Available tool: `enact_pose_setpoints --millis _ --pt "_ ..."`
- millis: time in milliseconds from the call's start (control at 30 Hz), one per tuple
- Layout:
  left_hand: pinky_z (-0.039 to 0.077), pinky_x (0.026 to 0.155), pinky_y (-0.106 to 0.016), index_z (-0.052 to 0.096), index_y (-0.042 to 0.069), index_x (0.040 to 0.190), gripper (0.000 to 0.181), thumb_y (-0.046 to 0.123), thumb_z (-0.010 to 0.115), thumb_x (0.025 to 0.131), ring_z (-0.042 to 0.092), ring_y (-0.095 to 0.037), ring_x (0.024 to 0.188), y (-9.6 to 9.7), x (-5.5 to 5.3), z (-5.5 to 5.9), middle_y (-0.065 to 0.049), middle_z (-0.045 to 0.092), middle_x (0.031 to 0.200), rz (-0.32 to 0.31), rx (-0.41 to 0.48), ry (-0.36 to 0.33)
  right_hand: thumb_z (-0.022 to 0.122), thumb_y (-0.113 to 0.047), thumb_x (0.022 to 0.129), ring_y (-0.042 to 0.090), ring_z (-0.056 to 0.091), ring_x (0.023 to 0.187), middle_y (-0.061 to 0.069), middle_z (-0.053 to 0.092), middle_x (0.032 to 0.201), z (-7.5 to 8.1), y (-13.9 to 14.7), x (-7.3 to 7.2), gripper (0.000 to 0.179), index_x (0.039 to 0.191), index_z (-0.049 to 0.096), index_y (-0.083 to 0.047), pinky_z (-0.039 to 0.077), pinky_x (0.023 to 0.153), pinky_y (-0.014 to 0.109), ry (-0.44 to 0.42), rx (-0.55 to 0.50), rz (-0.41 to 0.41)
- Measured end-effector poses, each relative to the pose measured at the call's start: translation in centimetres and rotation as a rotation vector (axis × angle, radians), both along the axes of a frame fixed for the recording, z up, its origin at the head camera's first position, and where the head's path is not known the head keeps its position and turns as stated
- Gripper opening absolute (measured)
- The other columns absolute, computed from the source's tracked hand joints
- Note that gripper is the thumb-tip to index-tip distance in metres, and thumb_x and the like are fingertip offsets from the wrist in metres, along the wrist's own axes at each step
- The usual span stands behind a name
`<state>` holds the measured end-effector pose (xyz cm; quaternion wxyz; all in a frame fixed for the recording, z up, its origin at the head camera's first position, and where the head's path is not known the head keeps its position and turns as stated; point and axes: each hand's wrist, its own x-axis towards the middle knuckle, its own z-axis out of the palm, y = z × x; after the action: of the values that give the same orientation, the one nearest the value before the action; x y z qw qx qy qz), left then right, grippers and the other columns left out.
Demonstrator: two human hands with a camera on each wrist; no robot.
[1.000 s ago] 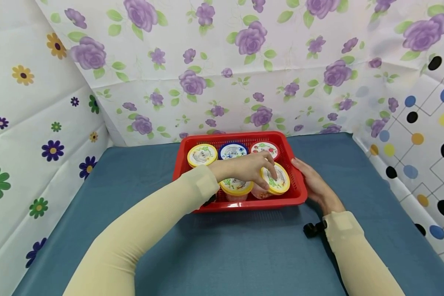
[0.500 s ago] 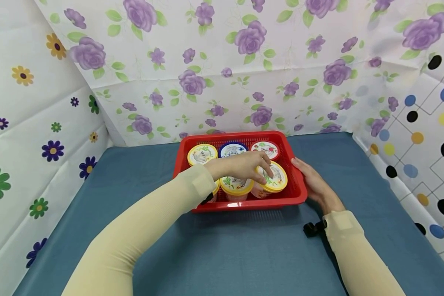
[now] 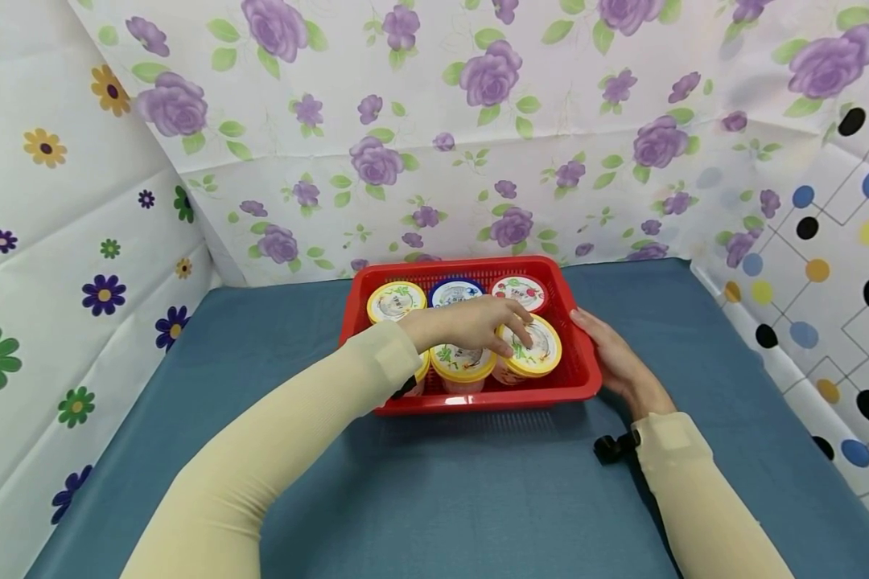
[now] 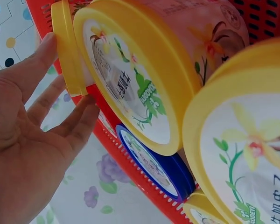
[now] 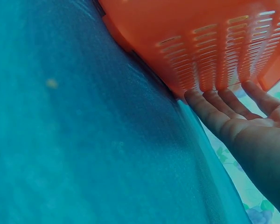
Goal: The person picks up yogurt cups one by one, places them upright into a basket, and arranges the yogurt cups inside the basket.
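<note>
My left hand [image 3: 471, 322] reaches over the red plastic basket [image 3: 434, 404] to the tub with a yellow lid [image 3: 543, 354] at its front right. In the left wrist view, the thumb [image 4: 49, 44] touches the edge of that lid and the other fingers lie loosely just below it, not wrapped round the tub. My right hand [image 3: 615, 354] holds the basket's right end, thumb at the rim. In the right wrist view, its fingertips [image 5: 191, 95] press low on the slotted wall.
In the basket, a yellow-lidded tub [image 3: 397, 304], a blue-lidded tub [image 3: 455, 291] and a red-lidded tub [image 3: 519, 291] form the back row. Another yellow-lidded tub [image 3: 463, 366] stands front middle. Blue cloth [image 3: 463, 490] covers the table; a patterned curtain [image 3: 434, 145] hangs behind.
The front right tub has shifted slightly left and settled less tilted. My left hand has drawn back a little to the left, its fingers loosening on the lid. The right hand has stayed put.
</note>
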<state>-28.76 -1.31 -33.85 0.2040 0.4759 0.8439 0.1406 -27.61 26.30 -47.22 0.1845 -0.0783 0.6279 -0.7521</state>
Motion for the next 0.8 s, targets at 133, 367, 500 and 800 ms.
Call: enact_pose_setpoints --millis 133,367,500,800 --pt "0.034 0.121 -0.042 0.074 0.017 0.132 0.033 0.018 0.073 0.099 0.044 -0.026 0.145 -0.1 -0.1 -0.14 -0.009 0.05 0.156 0.007 -0.002 -0.001 0.041 -0.043 0.112 0.013 0.071 0.108 -0.004 0.067 0.129 0.0 0.03 -0.01 0.066 0.166 0.019 -0.012 0.061 0.087 0.037 0.003 0.003 0.001" --pt "0.037 0.119 -0.037 0.072 0.019 0.135 0.035 0.024 0.072 0.1 0.046 -0.023 0.142 0.05 0.11 -0.46 -0.009 0.052 0.153 0.008 -0.006 0.013 0.042 -0.044 0.112 0.014 0.071 0.109 -0.003 0.066 0.13 0.01 0.03 0.01 0.067 0.167 0.019 -0.014 0.061 0.087 0.038 0.001 0.018 -0.001" --pt "0.036 0.12 -0.037 0.07 0.018 0.137 0.036 0.023 0.071 0.101 0.045 -0.024 0.143 0.13 0.31 -0.6 -0.009 0.051 0.154 0.004 -0.015 0.011 0.043 -0.044 0.112 0.014 0.071 0.109 -0.003 0.066 0.131 -0.03 -0.02 0.01 0.067 0.166 0.019 -0.013 0.061 0.088 0.038 0.001 0.02 -0.001" --pt "0.035 0.12 -0.038 0.07 0.018 0.137 0.037 0.02 0.072 0.1 0.044 -0.024 0.144 0.12 0.18 -0.5 -0.009 0.05 0.155 0.007 -0.035 0.009 0.043 -0.045 0.111 0.015 0.071 0.11 -0.001 0.065 0.131 -0.23 0.08 -0.08 0.066 0.165 0.022 -0.013 0.061 0.088 0.039 0.011 0.014 -0.001"
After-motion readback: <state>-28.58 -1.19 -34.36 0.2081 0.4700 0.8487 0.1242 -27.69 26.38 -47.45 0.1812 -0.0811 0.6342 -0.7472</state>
